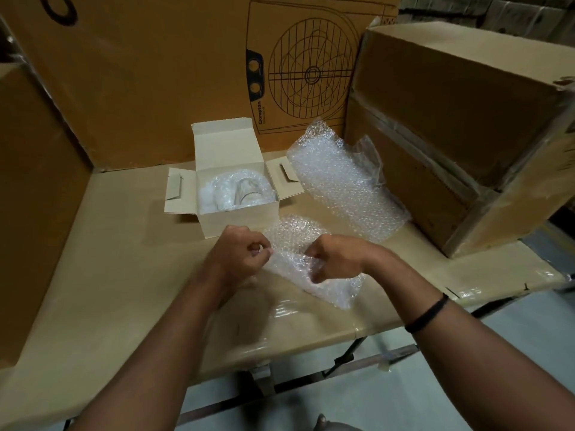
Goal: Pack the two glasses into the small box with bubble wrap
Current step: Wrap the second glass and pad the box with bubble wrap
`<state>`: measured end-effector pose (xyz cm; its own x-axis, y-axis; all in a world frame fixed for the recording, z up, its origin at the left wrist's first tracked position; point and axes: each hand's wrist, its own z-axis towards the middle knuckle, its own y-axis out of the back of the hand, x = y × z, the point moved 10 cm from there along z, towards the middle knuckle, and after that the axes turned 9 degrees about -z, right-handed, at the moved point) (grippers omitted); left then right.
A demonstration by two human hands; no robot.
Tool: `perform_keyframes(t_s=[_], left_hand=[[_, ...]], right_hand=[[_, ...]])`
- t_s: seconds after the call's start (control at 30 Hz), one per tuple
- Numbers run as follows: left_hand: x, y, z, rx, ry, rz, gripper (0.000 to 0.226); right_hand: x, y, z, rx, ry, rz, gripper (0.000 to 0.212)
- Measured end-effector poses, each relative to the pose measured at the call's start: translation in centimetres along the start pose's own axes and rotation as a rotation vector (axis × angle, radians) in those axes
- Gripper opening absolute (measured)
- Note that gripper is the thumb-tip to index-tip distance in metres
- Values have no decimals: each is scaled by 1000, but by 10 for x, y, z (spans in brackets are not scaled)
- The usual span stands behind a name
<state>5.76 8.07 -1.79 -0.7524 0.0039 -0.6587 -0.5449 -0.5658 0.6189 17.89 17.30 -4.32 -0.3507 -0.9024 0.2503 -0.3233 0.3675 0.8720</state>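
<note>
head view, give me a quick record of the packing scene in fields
small box: open, flaps out, on the cardboard-covered table
in box: one glass wrapped in bubble wrap
left hand: pinches the edge of the near bubble wrap sheet
right hand: grips the same sheet
unseen: a second glass, perhaps hidden in that sheet
spare bubble wrap: lies right of the box, beside a taped carton

Thin black band [427, 312] on the right forearm.
</note>
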Motion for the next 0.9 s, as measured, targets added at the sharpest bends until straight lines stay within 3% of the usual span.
perform_keyframes(t_s=[0.03, 0.17, 0.23, 0.33, 0.43, 0.6, 0.67, 0.73, 0.9], left_hand=[[7, 6, 0, -17, 45, -109, 31], [31, -5, -9, 206, 199, -494, 83], [49, -26, -23, 332, 352, -601, 91], [75, -46, -34, 404, 517, -399, 68], [83, -43, -27, 282, 574, -248, 13], [68, -36, -22, 135, 572, -240, 22], [63, -31, -21, 100, 577, -132, 9], [50, -26, -20, 88, 583, 8, 33], [42, -21, -25, 55, 584, 219, 56]], right_hand=[[-4, 2, -2, -4, 17, -5, 6], [-30, 4, -7, 17, 44, 252, 33], [-44, 2, -5, 41, 58, 343, 39], [-69, 3, 0, 33, 35, 432, 25], [-90, 14, 1, -52, -55, 452, 6], [-118, 23, 11, -213, -279, 239, 19], [-122, 21, 17, -280, -339, 148, 23], [-122, 16, 18, -336, -388, 17, 35], [-77, 3, 14, -484, -232, -347, 60]])
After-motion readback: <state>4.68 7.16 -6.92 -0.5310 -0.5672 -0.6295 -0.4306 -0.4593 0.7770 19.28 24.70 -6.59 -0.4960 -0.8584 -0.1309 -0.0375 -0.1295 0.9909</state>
